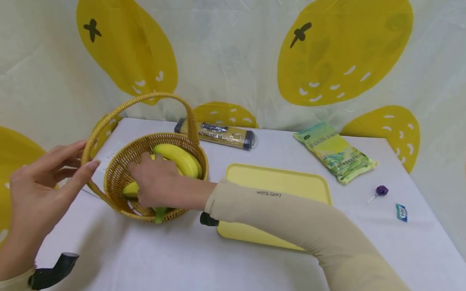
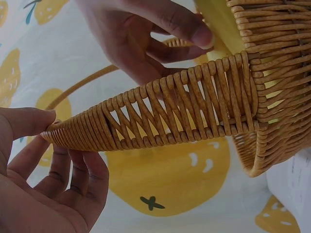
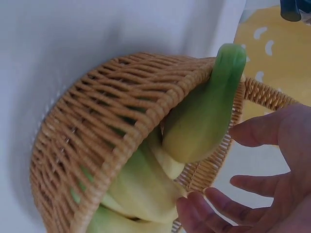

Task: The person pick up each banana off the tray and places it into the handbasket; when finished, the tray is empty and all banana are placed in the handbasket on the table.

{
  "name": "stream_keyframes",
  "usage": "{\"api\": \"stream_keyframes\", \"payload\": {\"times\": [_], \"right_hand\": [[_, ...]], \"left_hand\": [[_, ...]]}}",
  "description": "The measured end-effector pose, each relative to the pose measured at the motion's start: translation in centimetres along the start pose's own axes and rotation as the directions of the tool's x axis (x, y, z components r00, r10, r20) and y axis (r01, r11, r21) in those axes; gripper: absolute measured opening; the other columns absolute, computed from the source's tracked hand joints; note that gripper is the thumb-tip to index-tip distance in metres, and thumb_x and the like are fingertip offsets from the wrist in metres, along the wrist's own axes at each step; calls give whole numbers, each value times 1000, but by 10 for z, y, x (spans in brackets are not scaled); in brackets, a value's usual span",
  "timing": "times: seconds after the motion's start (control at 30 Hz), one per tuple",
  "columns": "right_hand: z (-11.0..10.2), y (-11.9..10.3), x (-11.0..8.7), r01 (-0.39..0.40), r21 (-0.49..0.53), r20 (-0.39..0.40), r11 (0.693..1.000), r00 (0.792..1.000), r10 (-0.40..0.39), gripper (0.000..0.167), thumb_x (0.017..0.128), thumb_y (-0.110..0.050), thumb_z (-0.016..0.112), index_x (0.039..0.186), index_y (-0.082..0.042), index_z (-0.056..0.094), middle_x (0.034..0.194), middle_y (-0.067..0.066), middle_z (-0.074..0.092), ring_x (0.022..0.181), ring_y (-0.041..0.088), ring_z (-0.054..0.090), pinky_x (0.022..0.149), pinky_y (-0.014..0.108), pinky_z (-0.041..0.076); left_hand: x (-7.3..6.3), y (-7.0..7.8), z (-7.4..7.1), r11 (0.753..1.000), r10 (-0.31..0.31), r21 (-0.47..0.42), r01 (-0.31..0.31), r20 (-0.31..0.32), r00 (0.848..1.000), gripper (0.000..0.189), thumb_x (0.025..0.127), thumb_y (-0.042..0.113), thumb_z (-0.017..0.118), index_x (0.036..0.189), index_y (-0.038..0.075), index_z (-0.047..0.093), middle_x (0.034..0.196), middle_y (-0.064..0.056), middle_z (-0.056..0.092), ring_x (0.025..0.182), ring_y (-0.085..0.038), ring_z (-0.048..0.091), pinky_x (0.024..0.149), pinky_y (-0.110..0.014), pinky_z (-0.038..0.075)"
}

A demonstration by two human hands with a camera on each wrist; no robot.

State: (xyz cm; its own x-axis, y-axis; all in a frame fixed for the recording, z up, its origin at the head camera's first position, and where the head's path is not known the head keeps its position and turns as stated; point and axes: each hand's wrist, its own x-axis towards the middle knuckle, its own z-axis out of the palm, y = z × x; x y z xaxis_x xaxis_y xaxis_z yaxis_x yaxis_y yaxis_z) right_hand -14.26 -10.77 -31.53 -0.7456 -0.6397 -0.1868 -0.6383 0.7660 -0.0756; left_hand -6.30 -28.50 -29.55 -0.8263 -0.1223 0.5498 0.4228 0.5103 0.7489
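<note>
A wicker basket (image 1: 114,179) stands on the left of the table, its tall handle (image 1: 137,100) upright. My left hand (image 1: 39,189) pinches the side of that handle between thumb and fingers. Yellow bananas (image 1: 177,158) with green ends lie in the basket. Over the opening my right hand (image 1: 157,181) reaches in from the right and hides part of the fruit in the head view. In the right wrist view, one banana (image 3: 199,121) leans with its green end over the rim. The right hand's spread fingers (image 3: 228,208) are close beside the bananas; firm contact is unclear.
A yellow tray (image 1: 278,178) lies right of the basket, partly under the right sleeve (image 1: 269,208). Behind are a spaghetti pack (image 1: 221,134) and a green-yellow bag (image 1: 336,152). A purple lollipop (image 1: 381,190) and a small blue packet (image 1: 401,212) lie to the right.
</note>
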Motion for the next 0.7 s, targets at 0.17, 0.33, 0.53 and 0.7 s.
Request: {"api": "stream_keyframes", "payload": {"times": [0.17,0.33,0.53,0.7], "right_hand": [[-4,13,-7,8,-1,-8,1000,1000,-8,61,99,-34,69,156,-35,47,136,-2,51,106,18,51,61,30,50],[-8,34,-16,35,-7,-49,999,998,-35,61,101,-30,63,159,-29,45,143,2,51,109,21,54,60,31,52],[-11,57,-23,14,-18,-103,1000,995,-16,63,101,-31,61,161,-25,44,148,6,50,121,25,55,69,37,56],[-15,71,-33,29,16,-134,999,991,-26,60,102,-31,61,160,-25,46,153,8,48,121,27,56,64,39,56]], "left_hand": [[-1,-5,0,999,32,-18,-32,-4,999,49,82,-24,76,128,-11,71,110,-5,75,88,-14,68,83,-13,55],[0,-1,0,999,42,4,-42,-3,999,48,83,-22,75,130,-9,71,109,-9,74,88,-15,67,84,-14,56],[1,5,0,998,-5,62,5,6,1000,50,84,-20,76,131,-5,72,110,-14,74,89,-16,67,85,-16,56],[-1,2,2,999,6,37,-6,1,1000,49,84,-20,77,130,-6,72,110,-10,74,89,-16,67,85,-15,56]]}}
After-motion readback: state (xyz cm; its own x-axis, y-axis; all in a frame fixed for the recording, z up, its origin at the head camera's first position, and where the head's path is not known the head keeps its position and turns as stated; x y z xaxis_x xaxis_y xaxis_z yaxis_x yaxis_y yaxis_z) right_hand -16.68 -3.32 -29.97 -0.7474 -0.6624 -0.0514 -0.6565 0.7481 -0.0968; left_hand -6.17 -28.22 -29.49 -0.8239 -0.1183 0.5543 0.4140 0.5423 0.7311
